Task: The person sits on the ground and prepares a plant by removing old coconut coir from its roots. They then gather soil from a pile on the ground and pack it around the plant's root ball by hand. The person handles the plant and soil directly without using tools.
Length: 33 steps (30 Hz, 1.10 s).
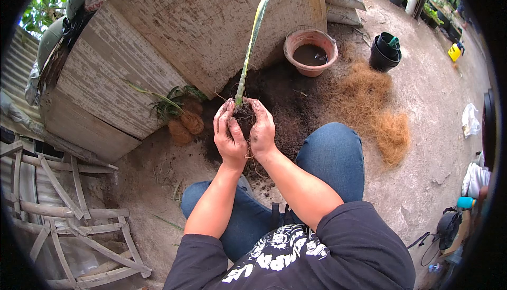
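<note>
My left hand (231, 135) and my right hand (262, 129) cup a ball of dark soil (244, 116) between them. Out of the soil rises a single tall snake plant leaf (251, 48), green with a yellow edge, leaning slightly right. Thin roots or fibres dangle below my wrists. Beneath and beyond my hands a heap of dark potting soil (285, 108) spreads over the ground. To the left, coconut-fibre-wrapped root balls (192, 122) with green foliage lie against the board wall. Both palms and the underside of the soil ball are hidden.
Loose brown coconut fibre (362, 92) lies right of the soil. Behind it stand a clay-coloured basin (311, 68) of murky water and stacked black plastic pots (385, 58). A woven panel wall (214, 21) closes the far side. Wooden frames (79, 218) lie at left; a yellow bottle (455, 52) stands far right.
</note>
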Tool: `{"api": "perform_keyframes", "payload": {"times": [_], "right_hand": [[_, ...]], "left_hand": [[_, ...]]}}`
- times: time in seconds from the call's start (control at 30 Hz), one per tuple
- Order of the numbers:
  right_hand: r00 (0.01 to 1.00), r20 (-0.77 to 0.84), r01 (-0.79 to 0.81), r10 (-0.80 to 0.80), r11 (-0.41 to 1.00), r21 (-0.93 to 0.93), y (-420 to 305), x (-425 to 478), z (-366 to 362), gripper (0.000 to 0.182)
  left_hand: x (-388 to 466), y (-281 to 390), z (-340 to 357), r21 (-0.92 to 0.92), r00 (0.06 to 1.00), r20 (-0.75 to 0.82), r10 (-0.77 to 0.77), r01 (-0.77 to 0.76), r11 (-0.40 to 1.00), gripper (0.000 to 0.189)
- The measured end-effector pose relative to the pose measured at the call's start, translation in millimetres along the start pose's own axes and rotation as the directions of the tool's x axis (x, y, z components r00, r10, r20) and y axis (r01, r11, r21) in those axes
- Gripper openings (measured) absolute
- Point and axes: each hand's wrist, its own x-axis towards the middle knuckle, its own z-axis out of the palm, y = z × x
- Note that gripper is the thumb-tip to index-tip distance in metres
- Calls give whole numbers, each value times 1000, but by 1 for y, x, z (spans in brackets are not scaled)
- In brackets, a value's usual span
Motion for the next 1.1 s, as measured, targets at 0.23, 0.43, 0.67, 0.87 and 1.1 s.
{"api": "perform_keyframes", "payload": {"times": [0.23,0.43,0.67,0.87,1.1], "right_hand": [[1000,-9,-6,5,992,-124,-5,0,8,16],[1000,2,-26,26,999,39,-4,2,6,16],[999,25,-24,26,998,-60,-10,-4,13,16],[998,26,-61,63,995,-75,-6,0,5,16],[995,94,-44,43,999,15,-9,0,5,15]], "left_hand": [[1,7,-4,18,999,25,19,-20,1000,38],[3,11,-5,26,996,74,48,-50,998,46],[3,16,-7,50,992,118,50,-57,997,51],[4,17,-5,-22,990,138,34,-31,999,52],[3,18,-9,-80,988,129,86,-76,994,48]]}}
